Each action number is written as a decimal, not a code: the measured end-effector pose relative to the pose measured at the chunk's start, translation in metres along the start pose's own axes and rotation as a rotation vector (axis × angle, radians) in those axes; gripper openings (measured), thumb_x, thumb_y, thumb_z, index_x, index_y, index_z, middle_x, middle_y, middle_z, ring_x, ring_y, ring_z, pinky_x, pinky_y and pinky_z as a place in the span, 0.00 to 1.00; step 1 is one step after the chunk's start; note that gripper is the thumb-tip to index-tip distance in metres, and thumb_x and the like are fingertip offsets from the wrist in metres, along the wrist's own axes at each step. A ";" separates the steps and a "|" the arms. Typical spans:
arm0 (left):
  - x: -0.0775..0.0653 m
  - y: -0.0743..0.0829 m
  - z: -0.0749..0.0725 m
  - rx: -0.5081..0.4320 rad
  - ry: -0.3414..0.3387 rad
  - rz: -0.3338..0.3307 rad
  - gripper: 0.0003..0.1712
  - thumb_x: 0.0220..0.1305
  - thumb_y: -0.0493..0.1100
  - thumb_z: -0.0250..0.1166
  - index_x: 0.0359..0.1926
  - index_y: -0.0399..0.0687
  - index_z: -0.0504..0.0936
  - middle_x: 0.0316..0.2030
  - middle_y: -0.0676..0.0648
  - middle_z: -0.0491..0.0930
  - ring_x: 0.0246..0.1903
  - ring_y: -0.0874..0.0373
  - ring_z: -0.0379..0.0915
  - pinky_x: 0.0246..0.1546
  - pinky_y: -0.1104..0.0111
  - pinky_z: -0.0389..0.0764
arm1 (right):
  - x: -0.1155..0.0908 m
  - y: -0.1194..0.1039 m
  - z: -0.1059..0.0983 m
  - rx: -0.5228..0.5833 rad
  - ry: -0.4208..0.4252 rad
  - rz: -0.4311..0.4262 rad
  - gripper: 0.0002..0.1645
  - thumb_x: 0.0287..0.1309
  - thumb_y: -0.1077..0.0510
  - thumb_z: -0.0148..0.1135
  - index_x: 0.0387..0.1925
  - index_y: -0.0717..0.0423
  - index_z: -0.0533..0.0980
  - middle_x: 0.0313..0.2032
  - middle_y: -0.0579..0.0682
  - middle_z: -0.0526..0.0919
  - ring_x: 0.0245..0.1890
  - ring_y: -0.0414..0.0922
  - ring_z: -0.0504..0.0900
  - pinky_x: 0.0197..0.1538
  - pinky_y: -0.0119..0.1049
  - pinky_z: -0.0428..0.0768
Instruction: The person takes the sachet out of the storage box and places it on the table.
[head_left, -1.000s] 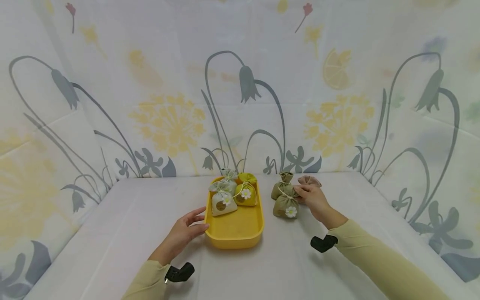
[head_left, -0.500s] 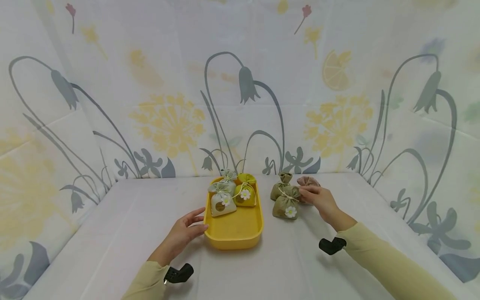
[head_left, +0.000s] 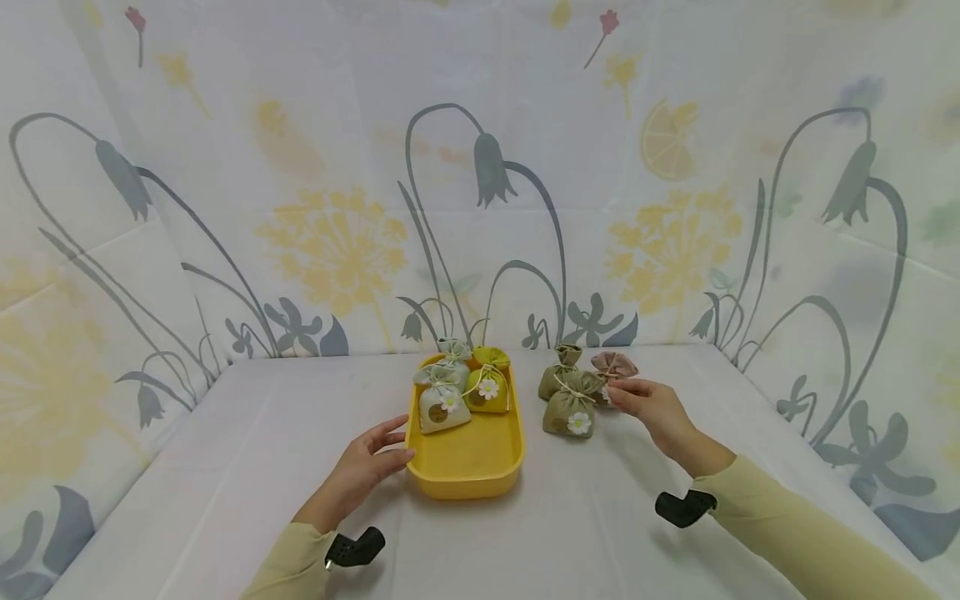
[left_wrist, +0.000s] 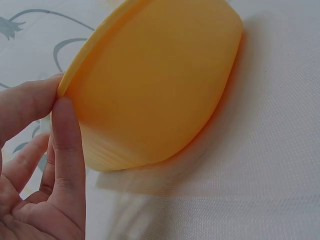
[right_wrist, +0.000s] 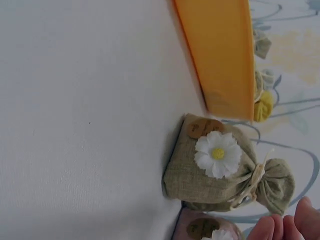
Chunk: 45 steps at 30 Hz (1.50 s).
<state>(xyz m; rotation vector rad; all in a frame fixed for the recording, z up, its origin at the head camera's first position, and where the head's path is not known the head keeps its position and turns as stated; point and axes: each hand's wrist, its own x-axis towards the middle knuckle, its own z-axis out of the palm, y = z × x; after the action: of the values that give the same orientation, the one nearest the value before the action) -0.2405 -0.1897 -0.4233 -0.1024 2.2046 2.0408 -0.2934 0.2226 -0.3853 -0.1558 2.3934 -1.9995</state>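
In the head view my left hand (head_left: 360,471) touches the left side of a yellow tray (head_left: 465,487), its thumb and fingers spread along the rim. The left wrist view has the thumb (left_wrist: 67,145) against the outer wall. My right hand (head_left: 660,417) reaches over a dusty-pink drawstring pouch (head_left: 615,363), fingertips overlapping its front and hiding part of it. In the right wrist view the fingertips (right_wrist: 263,230) are beside the pouch's top with nothing between them. Left of it stand two olive drawstring pouches, the front one (head_left: 566,412) bearing a white flower.
Inside the tray's far half sit a yellow pouch (head_left: 487,396) and two pale pouches, one in front (head_left: 442,410) and one behind (head_left: 453,352). A white cloth covers the table (head_left: 480,550); a flower-print curtain (head_left: 337,250) hangs behind.
My right hand has drawn back to the right, from beside the front olive pouch to the pink one, whose front now shows more. My left hand stays at the tray.
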 end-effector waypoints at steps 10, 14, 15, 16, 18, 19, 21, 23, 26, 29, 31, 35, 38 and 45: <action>0.001 0.001 0.000 0.009 -0.009 0.005 0.33 0.57 0.35 0.65 0.64 0.44 0.67 0.54 0.37 0.68 0.42 0.54 0.74 0.45 0.64 0.78 | -0.008 -0.012 0.020 0.016 -0.050 -0.008 0.25 0.61 0.60 0.58 0.53 0.78 0.68 0.39 0.45 0.79 0.40 0.38 0.79 0.50 0.35 0.76; 0.001 0.001 -0.002 0.006 -0.016 0.003 0.33 0.58 0.35 0.65 0.65 0.44 0.66 0.55 0.36 0.68 0.42 0.54 0.74 0.45 0.65 0.78 | -0.008 -0.016 0.031 0.024 -0.071 -0.030 0.24 0.62 0.62 0.57 0.52 0.79 0.68 0.41 0.50 0.80 0.40 0.38 0.79 0.46 0.28 0.76; 0.001 0.001 -0.002 0.011 -0.016 0.002 0.33 0.58 0.35 0.65 0.65 0.44 0.66 0.55 0.37 0.68 0.42 0.54 0.74 0.44 0.65 0.78 | -0.007 -0.017 0.034 0.026 -0.074 -0.033 0.24 0.62 0.62 0.57 0.51 0.79 0.68 0.41 0.51 0.79 0.40 0.38 0.79 0.46 0.28 0.76; 0.001 0.001 -0.002 0.011 -0.014 0.001 0.33 0.58 0.35 0.65 0.65 0.44 0.66 0.54 0.37 0.68 0.41 0.54 0.74 0.44 0.65 0.78 | -0.007 -0.018 0.037 0.027 -0.084 -0.037 0.24 0.62 0.62 0.57 0.51 0.80 0.68 0.42 0.53 0.79 0.39 0.38 0.78 0.46 0.29 0.76; 0.002 0.001 -0.002 0.011 -0.012 0.005 0.33 0.58 0.35 0.65 0.65 0.44 0.66 0.54 0.37 0.69 0.41 0.54 0.75 0.44 0.65 0.78 | -0.006 -0.020 0.043 0.028 -0.102 -0.048 0.24 0.62 0.63 0.56 0.51 0.80 0.68 0.44 0.57 0.79 0.40 0.38 0.78 0.46 0.30 0.76; 0.002 0.001 -0.002 0.012 -0.013 0.010 0.33 0.58 0.35 0.65 0.65 0.44 0.67 0.54 0.37 0.69 0.41 0.54 0.75 0.44 0.65 0.78 | -0.006 -0.021 0.045 0.025 -0.106 -0.051 0.23 0.62 0.63 0.56 0.51 0.80 0.68 0.44 0.58 0.79 0.40 0.38 0.78 0.46 0.31 0.76; 0.002 0.001 -0.001 0.010 -0.021 0.011 0.33 0.58 0.35 0.65 0.65 0.44 0.67 0.53 0.38 0.69 0.41 0.54 0.75 0.44 0.65 0.78 | -0.004 -0.024 0.049 0.020 -0.106 -0.053 0.23 0.61 0.63 0.57 0.51 0.80 0.69 0.44 0.59 0.79 0.40 0.40 0.79 0.47 0.33 0.77; 0.002 0.000 0.000 0.007 -0.033 0.012 0.33 0.58 0.35 0.65 0.65 0.44 0.66 0.53 0.38 0.69 0.41 0.54 0.74 0.44 0.65 0.78 | -0.002 -0.028 0.053 0.004 -0.101 -0.046 0.23 0.61 0.62 0.58 0.50 0.78 0.70 0.44 0.59 0.79 0.40 0.41 0.79 0.48 0.35 0.77; 0.001 -0.001 0.000 0.005 -0.035 0.013 0.34 0.57 0.35 0.66 0.65 0.44 0.66 0.52 0.38 0.70 0.40 0.54 0.74 0.43 0.65 0.78 | 0.001 -0.036 0.060 -0.009 -0.100 -0.020 0.21 0.61 0.61 0.59 0.50 0.75 0.72 0.44 0.59 0.79 0.43 0.47 0.79 0.52 0.40 0.76; 0.000 -0.001 -0.001 0.010 -0.023 0.020 0.33 0.57 0.35 0.65 0.64 0.43 0.67 0.52 0.38 0.70 0.40 0.54 0.74 0.43 0.65 0.78 | 0.006 -0.044 0.070 -0.043 -0.111 0.001 0.21 0.61 0.59 0.59 0.51 0.71 0.73 0.46 0.58 0.79 0.47 0.52 0.77 0.55 0.46 0.73; 0.000 -0.001 -0.001 0.010 -0.020 0.023 0.33 0.57 0.35 0.65 0.64 0.44 0.67 0.53 0.37 0.70 0.40 0.54 0.74 0.42 0.66 0.78 | 0.010 -0.050 0.076 -0.067 -0.113 0.013 0.20 0.60 0.58 0.60 0.51 0.68 0.74 0.46 0.57 0.79 0.48 0.55 0.75 0.56 0.48 0.71; 0.001 0.001 -0.002 0.017 -0.037 0.020 0.34 0.58 0.35 0.64 0.65 0.43 0.65 0.54 0.36 0.69 0.41 0.54 0.74 0.43 0.66 0.78 | 0.018 -0.060 0.088 -0.084 -0.119 0.028 0.20 0.60 0.57 0.60 0.51 0.65 0.75 0.46 0.56 0.79 0.48 0.53 0.76 0.56 0.48 0.71; 0.001 0.002 -0.003 0.014 -0.035 0.012 0.34 0.58 0.35 0.64 0.65 0.44 0.65 0.54 0.36 0.68 0.41 0.54 0.74 0.44 0.66 0.78 | 0.024 -0.066 0.097 -0.088 -0.143 0.007 0.20 0.61 0.58 0.59 0.52 0.65 0.74 0.49 0.57 0.78 0.49 0.53 0.77 0.55 0.46 0.72; 0.000 0.000 -0.002 0.005 -0.026 -0.009 0.34 0.57 0.36 0.66 0.65 0.44 0.66 0.54 0.36 0.68 0.41 0.54 0.75 0.45 0.65 0.78 | 0.032 -0.074 0.118 -0.021 -0.173 0.045 0.22 0.61 0.60 0.59 0.54 0.68 0.72 0.50 0.59 0.77 0.54 0.57 0.74 0.59 0.46 0.68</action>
<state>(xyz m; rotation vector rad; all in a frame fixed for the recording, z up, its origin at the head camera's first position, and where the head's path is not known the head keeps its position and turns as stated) -0.2411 -0.1917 -0.4228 -0.0845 2.1893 2.0207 -0.3117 0.0911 -0.3319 -0.2614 2.2912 -1.8601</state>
